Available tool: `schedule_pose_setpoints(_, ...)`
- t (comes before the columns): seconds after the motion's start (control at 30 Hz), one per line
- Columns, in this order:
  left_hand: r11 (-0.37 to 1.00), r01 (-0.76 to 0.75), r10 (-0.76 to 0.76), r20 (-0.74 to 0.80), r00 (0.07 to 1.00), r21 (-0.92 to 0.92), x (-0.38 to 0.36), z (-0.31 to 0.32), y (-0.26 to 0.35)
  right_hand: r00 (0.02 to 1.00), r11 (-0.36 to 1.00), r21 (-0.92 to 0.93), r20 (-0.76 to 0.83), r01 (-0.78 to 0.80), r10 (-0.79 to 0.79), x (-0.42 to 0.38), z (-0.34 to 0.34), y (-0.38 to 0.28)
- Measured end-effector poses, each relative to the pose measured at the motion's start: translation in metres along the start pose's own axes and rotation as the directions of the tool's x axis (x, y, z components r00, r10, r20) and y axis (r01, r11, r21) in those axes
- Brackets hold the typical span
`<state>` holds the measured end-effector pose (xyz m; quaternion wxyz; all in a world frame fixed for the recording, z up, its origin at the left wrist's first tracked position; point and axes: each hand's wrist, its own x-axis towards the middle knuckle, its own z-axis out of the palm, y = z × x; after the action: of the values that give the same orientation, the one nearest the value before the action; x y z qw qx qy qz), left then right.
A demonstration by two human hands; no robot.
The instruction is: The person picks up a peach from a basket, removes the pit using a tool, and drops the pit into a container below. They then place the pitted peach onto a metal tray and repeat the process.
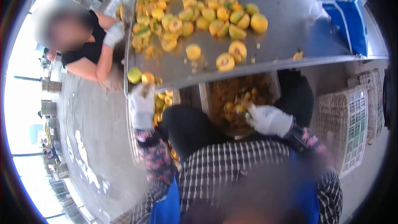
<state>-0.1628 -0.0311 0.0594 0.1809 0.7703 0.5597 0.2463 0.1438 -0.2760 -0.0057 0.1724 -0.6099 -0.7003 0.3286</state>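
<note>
My left hand [141,104], in a white glove, is raised at the table's front edge and grips a halved yellow fruit [147,78]. A whole green fruit [134,74] lies right beside it. My right hand [268,119], also gloved, is lower down over a bin of orange pulp and seeds [232,95] under the table edge. Its fingers are closed around a small tool [248,114] that is mostly hidden. Many halved yellow fruits [207,14] cover the metal table [290,37].
Another person at the far left reaches onto the table with a gloved hand [114,34]. A blue bag [346,14] lies at the table's right end. White plastic crates [348,124] stand on the floor to my right. A crate of fruit [162,101] sits under my left hand.
</note>
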Motion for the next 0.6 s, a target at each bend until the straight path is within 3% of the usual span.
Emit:
schedule_pose_setpoints(0.03, 0.986, -0.08, 0.091, -0.071, 0.993, 0.144, 0.003, 0.003, -0.014, 0.993, 0.998, -0.044, -0.114, 0.038, -0.043, -0.003, 0.015, 0.008)
schedule_pose_setpoints(0.1, 0.972, 0.006, 0.001, 0.03, 1.0, -0.234, 0.011, 0.014, 0.0, 0.995, 0.998, -0.056, -0.098, -0.014, 0.008, 0.005, 0.002, 0.006)
schedule_pose_setpoints(0.17, 0.965, -0.224, 0.235, 0.068, 0.97, -0.135, 0.021, 0.04, 0.029, 0.995, 0.993, -0.116, -0.104, -0.014, 0.002, 0.005, 0.006, 0.004)
schedule_pose_setpoints(0.23, 0.948, -0.309, 0.318, 0.226, 0.921, -0.071, 0.03, 0.072, 0.065, 0.99, 0.984, -0.11, -0.04, -0.139, 0.135, 0.007, 0.004, 0.005)
schedule_pose_setpoints(0.3, 0.953, -0.297, 0.3, 0.371, 0.879, -0.065, 0.04, 0.104, 0.098, 0.967, 0.963, -0.088, -0.016, -0.256, 0.256, 0.013, -0.008, -0.008)
schedule_pose_setpoints(0.4, 0.934, -0.35, 0.337, 0.489, 0.805, -0.068, 0.044, 0.145, 0.12, 0.973, 0.978, -0.013, -0.1, -0.21, 0.208, 0.012, -0.011, -0.008)
schedule_pose_setpoints(0.5, 0.924, -0.381, 0.321, 0.628, 0.709, -0.041, 0.052, 0.15, 0.13, 0.973, 0.976, 0.002, -0.079, -0.218, 0.217, 0.011, -0.009, -0.005)
schedule_pose_setpoints(0.6, 0.968, -0.205, 0.252, 0.622, 0.741, -0.148, 0.058, 0.146, 0.123, 0.974, 0.975, -0.047, -0.079, -0.217, 0.213, 0.012, -0.015, -0.011)
